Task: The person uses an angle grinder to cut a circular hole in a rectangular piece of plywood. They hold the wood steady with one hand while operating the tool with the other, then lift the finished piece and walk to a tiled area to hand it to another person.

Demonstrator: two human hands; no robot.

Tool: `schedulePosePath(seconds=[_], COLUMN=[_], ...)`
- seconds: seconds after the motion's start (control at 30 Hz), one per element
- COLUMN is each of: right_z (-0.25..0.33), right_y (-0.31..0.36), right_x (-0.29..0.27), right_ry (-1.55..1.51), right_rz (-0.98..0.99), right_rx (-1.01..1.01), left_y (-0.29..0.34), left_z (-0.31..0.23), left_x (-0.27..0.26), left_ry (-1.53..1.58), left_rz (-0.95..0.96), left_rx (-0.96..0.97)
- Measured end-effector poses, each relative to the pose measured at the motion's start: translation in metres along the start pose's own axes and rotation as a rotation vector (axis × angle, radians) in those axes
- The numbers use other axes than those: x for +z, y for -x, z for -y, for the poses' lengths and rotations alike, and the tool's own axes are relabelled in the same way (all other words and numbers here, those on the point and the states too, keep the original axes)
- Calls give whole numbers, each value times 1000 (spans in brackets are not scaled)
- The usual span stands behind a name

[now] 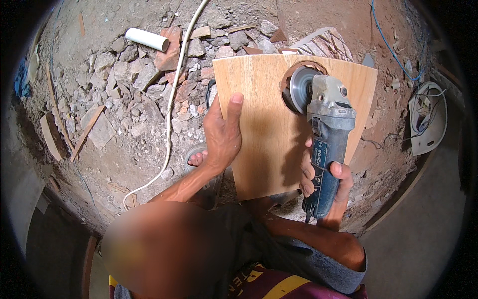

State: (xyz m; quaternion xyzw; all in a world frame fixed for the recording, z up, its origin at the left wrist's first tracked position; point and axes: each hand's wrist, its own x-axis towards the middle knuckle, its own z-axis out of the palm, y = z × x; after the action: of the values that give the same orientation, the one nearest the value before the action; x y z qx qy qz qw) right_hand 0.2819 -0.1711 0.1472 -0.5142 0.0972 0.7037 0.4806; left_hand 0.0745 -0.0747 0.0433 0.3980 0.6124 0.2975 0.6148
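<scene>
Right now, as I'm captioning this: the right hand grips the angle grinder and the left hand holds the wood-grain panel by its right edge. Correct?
Not quite: the head view shows the left hand holding the wood-grain panel by its left edge, not the right. The right hand does grip the angle grinder.

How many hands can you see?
2: the left hand holds the wooden board by its left edge, thumb on top; the right hand grips the grinder, which partly hides it. No other hand shows.

Rubble [147, 74] litters the earth floor [112, 17]; dim grey surface [423, 214] at right, perhaps concrete.
</scene>
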Motion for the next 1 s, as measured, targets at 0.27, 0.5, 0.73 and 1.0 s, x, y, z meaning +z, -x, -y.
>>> schedulePosePath(seconds=[0.27, 0.5, 0.73, 1.0], right_z=[0, -1, 1, 1], right_y=[-2, -4, -4, -6], right_x=[-2, -1, 0, -2], right_ry=[-5, 2, 14, 32], right_rz=[22, 16, 5, 17], right_rx=[0, -5, -4, -9], left_y=[-1, 0, 0, -1], left_z=[4, 6, 3, 3], left_x=[1, 2, 1, 1], left_ry=[-2, -11, -16, -15], left_rz=[-21, -32, -36, -33], left_rx=[28, 20, 15, 10])
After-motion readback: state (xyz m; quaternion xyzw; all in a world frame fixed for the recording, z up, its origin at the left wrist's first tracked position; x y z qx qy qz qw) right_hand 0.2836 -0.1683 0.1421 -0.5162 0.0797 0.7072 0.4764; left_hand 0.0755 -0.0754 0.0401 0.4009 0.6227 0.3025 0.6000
